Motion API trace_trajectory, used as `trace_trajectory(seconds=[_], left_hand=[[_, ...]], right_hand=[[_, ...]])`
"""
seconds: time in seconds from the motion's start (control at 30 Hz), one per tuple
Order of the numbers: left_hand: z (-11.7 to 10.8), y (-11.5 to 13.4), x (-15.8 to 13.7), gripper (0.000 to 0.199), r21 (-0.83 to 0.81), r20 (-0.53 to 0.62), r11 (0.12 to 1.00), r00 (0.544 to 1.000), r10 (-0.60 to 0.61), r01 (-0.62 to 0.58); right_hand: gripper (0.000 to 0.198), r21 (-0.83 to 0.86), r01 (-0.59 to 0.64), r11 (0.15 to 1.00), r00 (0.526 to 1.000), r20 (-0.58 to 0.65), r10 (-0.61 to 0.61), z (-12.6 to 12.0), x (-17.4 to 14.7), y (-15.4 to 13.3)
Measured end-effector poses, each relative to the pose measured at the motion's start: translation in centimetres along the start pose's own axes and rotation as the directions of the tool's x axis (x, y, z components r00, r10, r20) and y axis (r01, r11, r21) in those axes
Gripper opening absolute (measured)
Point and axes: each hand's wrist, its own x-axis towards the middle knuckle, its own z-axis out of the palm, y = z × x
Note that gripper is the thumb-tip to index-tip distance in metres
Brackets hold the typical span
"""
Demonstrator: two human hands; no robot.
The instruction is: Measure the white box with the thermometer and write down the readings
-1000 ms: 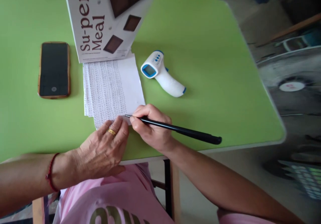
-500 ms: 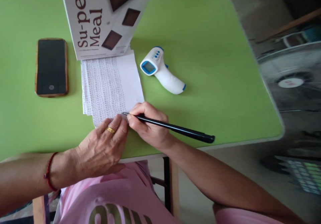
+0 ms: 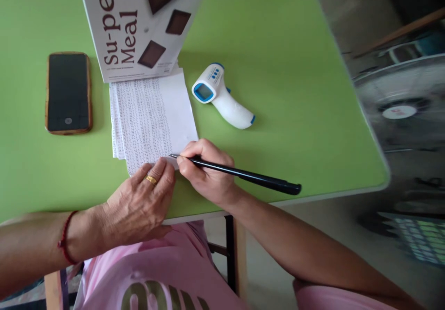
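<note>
My right hand (image 3: 212,175) is closed round a black pen (image 3: 253,176). The pen's tip touches the top sheet of paper (image 3: 179,110), which carries rows of tiny handwritten marks over most of its left part; the right strip is blank. Beside the pen tip, my left hand (image 3: 139,201) lies flat across the near edge of that sheet, holding nothing, with its fingertips hidden partly under their own curl. More written sheets (image 3: 116,129) stick out at the left, below the top one. A white box (image 3: 116,71) printed "Su-per Meal" covers the papers' far end.
On the green table (image 3: 295,92) a white and blue infrared thermometer (image 3: 231,106) lies right of the papers. A phone (image 3: 68,92) in a brown case lies to the left. Past the table's right edge stands a fan (image 3: 399,110).
The view has shifted slightly, so table things appear a little further left. The pen's back end has swung a little to the right; both hands keep their places on the paper.
</note>
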Motion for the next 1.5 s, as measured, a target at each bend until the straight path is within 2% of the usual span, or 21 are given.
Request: trace_trajectory(seconds=[0.33,0.7,0.93,1.5], left_hand=[[-0.01,-0.07,0.02,0.092,-0.022,0.041,1.000,0.999,-0.003,0.004],[-0.01,-0.04,0.06,0.095,-0.011,0.008,1.000,1.000,-0.001,0.001],[-0.06,-0.08,0.07,0.091,-0.004,0.019,1.000,1.000,-0.005,0.005],[-0.07,-0.04,0.17,0.094,-0.010,-0.008,1.000,1.000,-0.006,0.006]], right_hand=[[0.020,0.000,-0.007,1.000,1.000,0.021,0.007,0.00,0.09,0.01],[0.020,-0.002,-0.005,1.000,1.000,-0.002,0.005,0.01,-0.06,0.17],[0.019,0.011,-0.011,1.000,1.000,-0.027,0.012,-0.05,-0.14,0.46],[0.020,-0.023,-0.011,1.000,1.000,0.003,0.011,-0.14,-0.16,0.31]])
